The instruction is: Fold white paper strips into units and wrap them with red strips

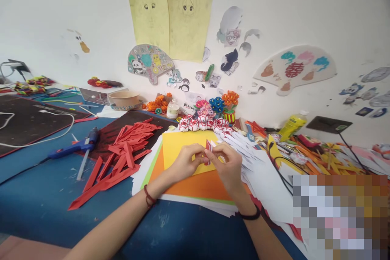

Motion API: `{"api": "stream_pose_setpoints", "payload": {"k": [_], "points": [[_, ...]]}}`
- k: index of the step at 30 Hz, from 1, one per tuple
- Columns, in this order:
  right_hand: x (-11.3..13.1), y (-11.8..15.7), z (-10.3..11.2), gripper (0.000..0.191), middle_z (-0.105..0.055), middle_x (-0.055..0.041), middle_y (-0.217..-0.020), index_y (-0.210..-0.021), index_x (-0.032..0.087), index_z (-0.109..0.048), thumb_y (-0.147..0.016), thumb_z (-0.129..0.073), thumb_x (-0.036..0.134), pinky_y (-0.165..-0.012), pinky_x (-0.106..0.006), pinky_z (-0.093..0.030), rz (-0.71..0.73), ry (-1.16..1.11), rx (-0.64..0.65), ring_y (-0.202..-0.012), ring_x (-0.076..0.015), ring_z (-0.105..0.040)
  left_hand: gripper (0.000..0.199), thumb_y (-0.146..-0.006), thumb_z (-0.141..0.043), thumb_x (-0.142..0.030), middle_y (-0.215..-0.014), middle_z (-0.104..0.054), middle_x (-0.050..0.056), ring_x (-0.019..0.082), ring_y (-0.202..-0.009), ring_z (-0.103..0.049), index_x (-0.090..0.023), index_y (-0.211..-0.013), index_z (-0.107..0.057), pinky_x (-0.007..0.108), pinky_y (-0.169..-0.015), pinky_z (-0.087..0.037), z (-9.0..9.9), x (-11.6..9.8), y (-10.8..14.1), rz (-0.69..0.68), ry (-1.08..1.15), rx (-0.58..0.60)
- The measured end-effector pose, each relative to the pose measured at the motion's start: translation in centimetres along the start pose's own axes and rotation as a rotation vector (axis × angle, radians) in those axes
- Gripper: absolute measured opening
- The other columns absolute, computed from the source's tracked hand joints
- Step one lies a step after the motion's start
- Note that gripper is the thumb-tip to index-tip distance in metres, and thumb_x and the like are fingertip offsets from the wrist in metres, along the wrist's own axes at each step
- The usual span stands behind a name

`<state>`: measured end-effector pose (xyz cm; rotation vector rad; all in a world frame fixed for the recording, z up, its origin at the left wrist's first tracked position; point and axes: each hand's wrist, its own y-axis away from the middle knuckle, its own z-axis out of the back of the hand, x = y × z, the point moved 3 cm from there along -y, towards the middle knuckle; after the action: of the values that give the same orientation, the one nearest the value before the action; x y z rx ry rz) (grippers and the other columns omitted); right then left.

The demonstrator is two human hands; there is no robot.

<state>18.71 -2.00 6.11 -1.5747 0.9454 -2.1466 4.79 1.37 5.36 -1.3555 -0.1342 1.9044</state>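
Between both hands, a small folded red and white paper piece (208, 146) is held above a stack of coloured sheets. My left hand (189, 160) pinches its left side, and my right hand (224, 161) grips it from the right. Parts of the piece are hidden behind the fingers. Beneath the hands lie a yellow sheet (172, 146) and an orange sheet (195, 187), with green and white edges showing under them. Folded red paper strips (129, 150) form a loose pile left of the stack.
A blue glue gun (73, 148) with a cable lies at the left. White paper strips (240, 150) spread right of the sheets. Red and white folded pieces (195, 124) and paper flowers (216, 105) stand behind. A yellow bottle (292, 126) stands at the back right.
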Motion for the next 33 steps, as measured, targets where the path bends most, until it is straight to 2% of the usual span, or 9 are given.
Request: {"api": "stream_pose_setpoints", "payload": {"k": [6, 11, 13, 15, 18, 20, 25, 29, 33], "points": [[-2.4, -0.1, -0.2, 0.025, -0.048, 0.0055, -0.059, -0.066, 0.019, -0.053, -0.077, -0.071, 0.031, -0.053, -0.024, -0.039, -0.236, -0.222, -0.111, -0.053, -0.0107, -0.048, 0.020, -0.091, -0.052, -0.032, -0.077, -0.064, 0.001, 0.011, -0.068, -0.054, -0.014, -0.085, -0.059, 0.021, -0.064, -0.040, -1.0, 0.3, -0.1, 0.105, 0.111, 0.060], [-3.9, 0.0, -0.4, 0.029, -0.049, 0.0050, -0.057, -0.067, 0.019, -0.053, -0.076, -0.071, 0.039, -0.050, -0.023, -0.039, -0.346, -0.271, -0.097, -0.051, -0.0107, -0.047, 0.023, -0.093, -0.048, -0.035, -0.079, -0.066, 0.003, 0.013, -0.071, -0.060, -0.014, -0.088, -0.057, 0.022, -0.065, -0.044, -1.4, 1.1, 0.0, 0.153, 0.144, 0.081], [-4.3, 0.0, -0.4, 0.030, -0.050, 0.0043, -0.056, -0.067, 0.018, -0.053, -0.077, -0.070, 0.041, -0.050, -0.024, -0.039, -0.353, -0.250, -0.070, -0.050, -0.0108, -0.047, 0.022, -0.093, -0.048, -0.035, -0.078, -0.066, 0.003, 0.013, -0.069, -0.060, -0.015, -0.091, -0.057, 0.023, -0.064, -0.045, -1.2, 1.3, 0.1, 0.163, 0.065, 0.079], [-4.5, 0.0, -0.3, 0.030, -0.051, 0.0038, -0.056, -0.067, 0.018, -0.054, -0.077, -0.070, 0.042, -0.050, -0.024, -0.040, -0.350, -0.224, -0.051, -0.050, -0.0112, -0.048, 0.026, -0.089, -0.055, -0.036, -0.082, -0.066, 0.002, 0.014, -0.071, -0.061, -0.018, -0.108, -0.054, 0.024, -0.066, -0.045, -0.7, 1.2, 0.2, 0.159, -0.085, 0.042], [-4.7, 0.0, -0.2, 0.029, -0.052, 0.0037, -0.055, -0.068, 0.018, -0.056, -0.076, -0.071, 0.041, -0.049, -0.024, -0.040, -0.343, -0.175, -0.040, -0.049, -0.0115, -0.049, 0.073, -0.078, -0.070, -0.036, -0.099, -0.065, 0.005, 0.020, -0.083, -0.062, -0.024, -0.139, -0.031, 0.030, -0.074, -0.047, -0.4, 0.6, 0.3, 0.065, -0.378, 0.027], [-4.6, 0.0, -0.2, 0.028, -0.054, 0.0029, -0.056, -0.067, 0.018, -0.056, -0.075, -0.071, 0.041, -0.049, -0.024, -0.040, -0.321, -0.134, -0.022, -0.050, -0.0120, -0.050, 0.087, -0.076, -0.072, -0.032, -0.106, -0.063, 0.008, 0.025, -0.092, -0.062, -0.026, -0.145, -0.020, 0.035, -0.079, -0.047, -0.6, 0.3, 0.5, -0.022, -0.547, 0.080], [-4.5, 0.2, -0.6, 0.029, -0.058, 0.0016, -0.057, -0.064, 0.017, -0.058, -0.075, -0.071, 0.041, -0.050, -0.025, -0.042, -0.289, -0.043, 0.023, -0.051, -0.0134, -0.054, 0.086, -0.082, -0.063, -0.024, -0.102, -0.062, 0.008, 0.028, -0.093, -0.060, -0.024, -0.149, -0.009, 0.037, -0.076, -0.049, -1.2, 0.4, 0.7, -0.062, -0.728, 0.135], [-4.5, 0.4, -0.7, 0.029, -0.059, 0.0009, -0.057, -0.065, 0.017, -0.059, -0.075, -0.070, 0.042, -0.050, -0.025, -0.042, -0.308, -0.018, 0.023, -0.052, -0.0139, -0.055, 0.084, -0.082, -0.062, -0.027, -0.100, -0.060, 0.010, 0.028, -0.092, -0.058, -0.020, -0.148, -0.010, 0.038, -0.073, -0.050, -1.4, 0.6, 0.7, -0.058, -0.752, 0.134], [-4.4, 0.4, -0.8, 0.029, -0.061, 0.0000, -0.058, -0.065, 0.017, -0.060, -0.075, -0.071, 0.043, -0.051, -0.026, -0.044, -0.310, -0.015, 0.013, -0.053, -0.0148, -0.056, 0.078, -0.083, -0.058, -0.023, -0.100, -0.058, 0.010, 0.027, -0.092, -0.058, -0.020, -0.147, -0.013, 0.037, -0.074, -0.050, -1.7, 1.0, 0.8, -0.059, -0.710, 0.135]]}}
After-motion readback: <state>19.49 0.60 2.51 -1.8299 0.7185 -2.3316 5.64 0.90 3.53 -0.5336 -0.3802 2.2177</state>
